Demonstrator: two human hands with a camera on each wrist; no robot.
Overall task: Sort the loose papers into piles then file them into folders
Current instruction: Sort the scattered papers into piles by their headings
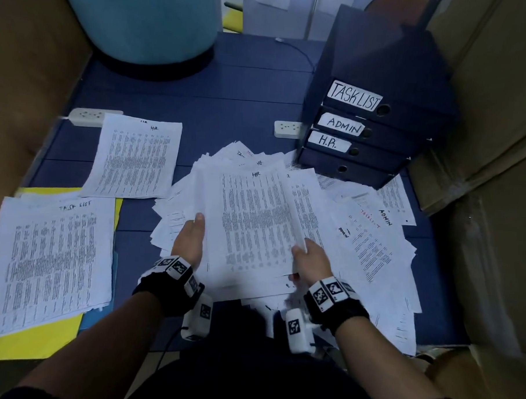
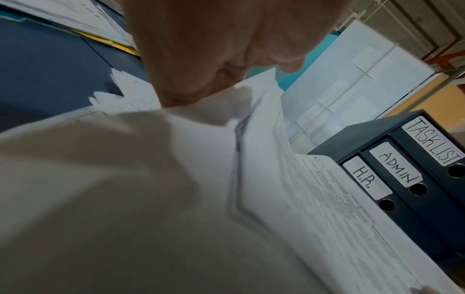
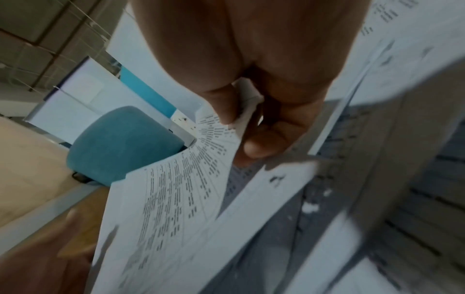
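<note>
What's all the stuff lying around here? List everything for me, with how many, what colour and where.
Loose printed paper heap: one, white, centre of blue floor mat.
HR-marked sheet: one, white, lifted off heap.
Sorted HR pile: one, white, far left.
Sorted task list pile: one, white, near left, on yellow folder.
Box files: four, dark blue, stacked far right; labels TASK LIST, ADMIN, H.R.
Power strips: two, white, far side.
Round stool: one, teal, far left.
Left hand: holds sheet's left edge.
Right hand: pinches its right edge.
</note>
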